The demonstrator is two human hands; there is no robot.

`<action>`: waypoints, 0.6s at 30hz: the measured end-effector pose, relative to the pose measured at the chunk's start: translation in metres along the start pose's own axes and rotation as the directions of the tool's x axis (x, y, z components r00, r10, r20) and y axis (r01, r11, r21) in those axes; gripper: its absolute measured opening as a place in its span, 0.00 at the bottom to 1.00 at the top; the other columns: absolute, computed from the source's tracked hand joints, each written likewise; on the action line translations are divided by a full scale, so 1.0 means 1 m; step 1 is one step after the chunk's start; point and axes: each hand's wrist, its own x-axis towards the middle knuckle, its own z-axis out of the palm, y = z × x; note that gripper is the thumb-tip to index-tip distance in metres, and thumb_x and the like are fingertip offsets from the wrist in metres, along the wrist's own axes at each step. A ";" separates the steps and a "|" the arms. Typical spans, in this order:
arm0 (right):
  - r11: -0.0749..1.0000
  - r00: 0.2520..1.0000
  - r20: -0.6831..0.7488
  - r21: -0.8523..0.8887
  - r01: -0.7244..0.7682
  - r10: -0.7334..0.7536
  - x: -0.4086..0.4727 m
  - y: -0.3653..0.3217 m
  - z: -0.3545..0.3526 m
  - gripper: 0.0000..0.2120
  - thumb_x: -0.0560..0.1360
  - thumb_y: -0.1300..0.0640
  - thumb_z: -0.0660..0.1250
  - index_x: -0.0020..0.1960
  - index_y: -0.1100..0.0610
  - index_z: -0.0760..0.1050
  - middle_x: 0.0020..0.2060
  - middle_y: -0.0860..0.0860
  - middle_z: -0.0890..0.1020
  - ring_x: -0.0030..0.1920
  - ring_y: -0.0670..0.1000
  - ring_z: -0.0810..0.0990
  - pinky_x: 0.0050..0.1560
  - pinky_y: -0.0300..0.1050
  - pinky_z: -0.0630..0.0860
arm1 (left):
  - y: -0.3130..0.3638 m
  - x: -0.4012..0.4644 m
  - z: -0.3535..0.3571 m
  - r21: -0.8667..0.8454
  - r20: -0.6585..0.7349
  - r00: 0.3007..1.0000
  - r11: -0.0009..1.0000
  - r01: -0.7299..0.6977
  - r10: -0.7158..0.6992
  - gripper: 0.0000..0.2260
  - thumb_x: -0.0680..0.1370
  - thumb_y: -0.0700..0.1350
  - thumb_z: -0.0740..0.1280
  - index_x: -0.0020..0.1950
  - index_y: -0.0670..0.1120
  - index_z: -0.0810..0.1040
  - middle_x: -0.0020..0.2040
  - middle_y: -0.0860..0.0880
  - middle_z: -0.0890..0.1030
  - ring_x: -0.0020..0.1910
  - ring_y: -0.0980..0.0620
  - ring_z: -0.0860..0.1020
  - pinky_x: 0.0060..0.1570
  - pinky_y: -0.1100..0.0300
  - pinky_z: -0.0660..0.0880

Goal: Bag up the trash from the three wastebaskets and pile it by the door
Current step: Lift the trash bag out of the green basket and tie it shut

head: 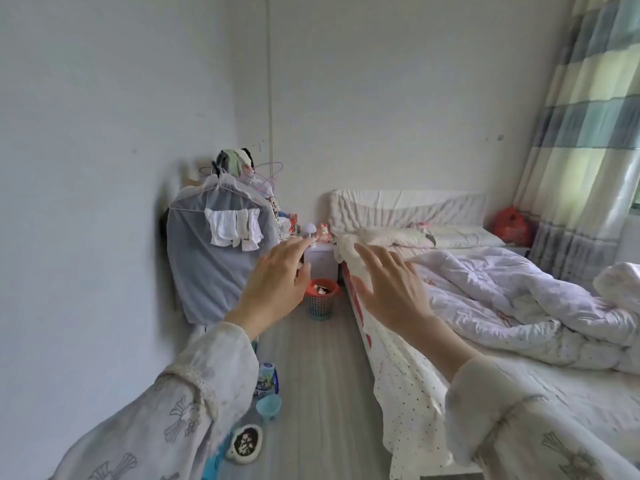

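Observation:
A small wastebasket (321, 301) stands on the floor at the far end of the aisle, between the bed and a white nightstand. It has blue mesh sides and a red liner, with scraps of trash inside. My left hand (277, 285) is raised in front of me, fingers spread, holding nothing, just left of the basket in the view. Held up to the basket's right, over the bed's edge, my right hand (391, 289) is also empty with its fingers apart. Both hands are well short of the basket.
A bed (519, 341) with a rumpled white quilt fills the right side. A covered clothes rack (221, 251) stands against the left wall. On the floor near my left sleeve lie a blue bowl (268, 407), a carton (266, 377) and a small dish (245, 443). A narrow wood-floor aisle (322, 375) runs ahead.

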 end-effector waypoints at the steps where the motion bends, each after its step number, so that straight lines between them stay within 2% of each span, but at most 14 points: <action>1: 0.995 0.997 0.034 0.072 -0.070 0.067 -0.002 0.006 0.007 0.24 0.76 0.49 0.59 0.70 0.54 0.63 0.64 0.53 0.74 0.62 0.55 0.74 0.60 0.51 0.70 | 0.001 0.001 0.010 -0.086 0.001 0.998 0.994 0.069 -0.069 0.18 0.78 0.45 0.57 0.68 0.45 0.66 0.66 0.46 0.73 0.66 0.48 0.70 0.64 0.52 0.68; 3: 0.966 0.987 0.046 0.202 -0.160 0.154 -0.008 0.017 0.026 0.21 0.77 0.49 0.58 0.69 0.54 0.65 0.64 0.52 0.74 0.62 0.53 0.74 0.58 0.47 0.70 | 0.002 0.000 0.033 -0.181 0.004 0.990 0.973 0.142 -0.143 0.17 0.78 0.44 0.58 0.67 0.46 0.67 0.64 0.47 0.74 0.63 0.50 0.73 0.63 0.54 0.70; 7: 0.860 0.939 0.160 0.378 -0.342 0.303 -0.012 0.046 0.077 0.17 0.78 0.51 0.58 0.65 0.54 0.69 0.60 0.50 0.77 0.57 0.49 0.77 0.50 0.39 0.70 | -0.011 -0.003 0.091 -0.316 0.062 0.972 0.919 0.235 -0.227 0.14 0.78 0.44 0.58 0.63 0.48 0.71 0.58 0.50 0.79 0.56 0.54 0.76 0.58 0.55 0.75; 10: 0.767 0.897 0.220 0.464 -0.443 0.384 -0.005 0.070 0.118 0.15 0.77 0.53 0.59 0.62 0.55 0.72 0.56 0.51 0.80 0.55 0.49 0.78 0.54 0.43 0.74 | -0.029 0.001 0.139 -0.369 0.114 0.948 0.873 0.319 -0.298 0.12 0.78 0.43 0.58 0.61 0.48 0.73 0.55 0.50 0.80 0.53 0.56 0.76 0.52 0.69 0.72; 13: 0.659 0.837 0.272 0.519 -0.544 0.475 0.009 0.099 0.164 0.14 0.77 0.53 0.59 0.60 0.54 0.75 0.52 0.50 0.81 0.52 0.48 0.78 0.54 0.46 0.76 | -0.052 0.010 0.188 -0.437 0.197 0.905 0.793 0.425 -0.377 0.11 0.78 0.41 0.58 0.59 0.46 0.74 0.51 0.51 0.79 0.49 0.58 0.76 0.45 0.80 0.69; 18: 0.563 0.780 0.357 0.547 -0.620 0.513 0.052 0.146 0.249 0.11 0.78 0.54 0.60 0.58 0.54 0.76 0.50 0.47 0.81 0.49 0.45 0.78 0.51 0.38 0.74 | -0.107 0.043 0.269 -0.455 0.321 0.831 0.695 0.556 -0.455 0.10 0.79 0.42 0.58 0.58 0.48 0.74 0.48 0.54 0.79 0.47 0.58 0.77 0.43 0.81 0.68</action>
